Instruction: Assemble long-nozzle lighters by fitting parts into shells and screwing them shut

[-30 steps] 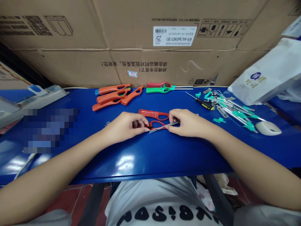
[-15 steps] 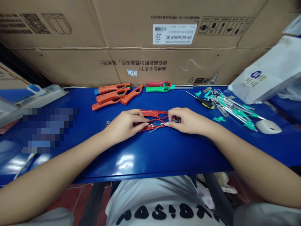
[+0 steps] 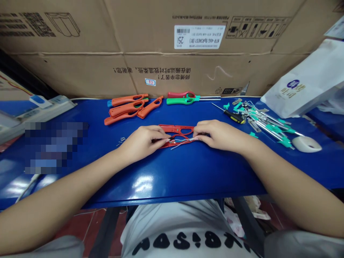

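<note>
Two red lighter casing halves lie on the blue table: the far half (image 3: 172, 128) and, nearer me, the front half (image 3: 165, 145). Thin white and blue wires (image 3: 178, 141) run across the front half. My left hand (image 3: 146, 141) is closed over its left end, thumb and forefinger pinching a small dark part at the wires' end, mostly hidden. At the right end, my right hand (image 3: 213, 134) pinches the wires beside a small silvery piece (image 3: 191, 139). A thin grey strip (image 3: 176, 146) sticks out in front of the casing.
Several orange lighter casings (image 3: 126, 109) lie at the back left, with red (image 3: 178, 95) and green (image 3: 178, 101) ones near the carton (image 3: 91, 77). A screwdriver (image 3: 233, 116), metal tubes with green parts (image 3: 268, 123), and a white mouse-shaped object (image 3: 306, 144) are right. Small pins (image 3: 123, 139) lie left.
My right hand has shifted slightly right along the wires, and a silvery piece now shows at its fingertips. The rod seen under that hand is now hidden. My left hand stays in place.
</note>
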The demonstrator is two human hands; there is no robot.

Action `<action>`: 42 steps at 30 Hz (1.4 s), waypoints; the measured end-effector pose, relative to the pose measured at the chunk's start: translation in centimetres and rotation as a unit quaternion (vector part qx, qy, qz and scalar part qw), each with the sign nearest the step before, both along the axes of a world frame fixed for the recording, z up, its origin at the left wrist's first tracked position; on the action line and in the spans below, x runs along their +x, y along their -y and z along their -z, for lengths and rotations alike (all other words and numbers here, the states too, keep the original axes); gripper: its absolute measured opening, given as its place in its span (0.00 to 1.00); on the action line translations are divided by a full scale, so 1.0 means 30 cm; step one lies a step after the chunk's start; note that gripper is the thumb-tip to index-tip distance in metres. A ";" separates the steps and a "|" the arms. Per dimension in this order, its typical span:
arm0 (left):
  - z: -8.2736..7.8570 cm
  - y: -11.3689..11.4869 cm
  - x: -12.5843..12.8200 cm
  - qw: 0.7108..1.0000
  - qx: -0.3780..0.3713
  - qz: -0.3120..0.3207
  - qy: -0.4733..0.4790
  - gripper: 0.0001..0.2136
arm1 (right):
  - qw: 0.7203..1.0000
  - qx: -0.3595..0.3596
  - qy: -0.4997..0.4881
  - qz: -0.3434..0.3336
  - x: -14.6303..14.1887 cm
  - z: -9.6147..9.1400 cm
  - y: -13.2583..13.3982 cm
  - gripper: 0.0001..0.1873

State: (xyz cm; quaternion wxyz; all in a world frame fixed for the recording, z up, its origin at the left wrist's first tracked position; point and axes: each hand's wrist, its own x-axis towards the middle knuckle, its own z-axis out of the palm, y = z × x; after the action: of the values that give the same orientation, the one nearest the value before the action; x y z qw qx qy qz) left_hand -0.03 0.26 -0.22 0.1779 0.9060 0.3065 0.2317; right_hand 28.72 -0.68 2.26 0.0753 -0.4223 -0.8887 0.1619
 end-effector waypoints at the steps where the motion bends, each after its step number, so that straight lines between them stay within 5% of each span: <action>1: 0.001 0.000 0.000 1.000 0.000 -0.002 0.000 0.10 | 1.000 0.010 0.016 0.005 -0.003 -0.003 0.003 0.10; 12: 0.011 -0.010 0.001 1.000 0.010 -0.001 0.008 0.10 | 0.984 0.108 0.137 -0.039 -0.035 -0.024 0.025 0.11; 21: 0.011 0.004 0.008 0.999 0.023 -0.018 0.019 0.11 | 0.998 -0.024 -0.052 0.016 -0.007 -0.007 0.001 0.07; 27: 0.000 0.017 0.018 1.000 0.006 0.000 0.022 0.09 | 0.980 -0.161 -0.076 0.091 -0.031 0.015 0.003 0.06; 32: 0.004 0.016 0.026 1.000 -0.002 0.012 0.021 0.09 | 0.970 -0.192 -0.064 0.132 -0.034 0.025 -0.002 0.09; 37: 0.010 0.010 0.024 1.000 -0.002 0.018 0.025 0.09 | 0.976 -0.174 -0.053 0.123 -0.032 0.012 0.003 0.08; 42: 0.005 0.007 0.014 1.000 0.007 0.015 0.010 0.08 | 0.995 -0.054 -0.081 -0.004 -0.035 -0.005 0.035 0.08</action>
State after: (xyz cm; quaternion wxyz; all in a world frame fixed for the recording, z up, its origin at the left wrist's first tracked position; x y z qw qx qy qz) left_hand 0.39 0.04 -0.36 0.1783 0.9093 0.2890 0.2405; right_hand 27.67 -1.72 2.42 0.1237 -0.4074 -0.8714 0.2438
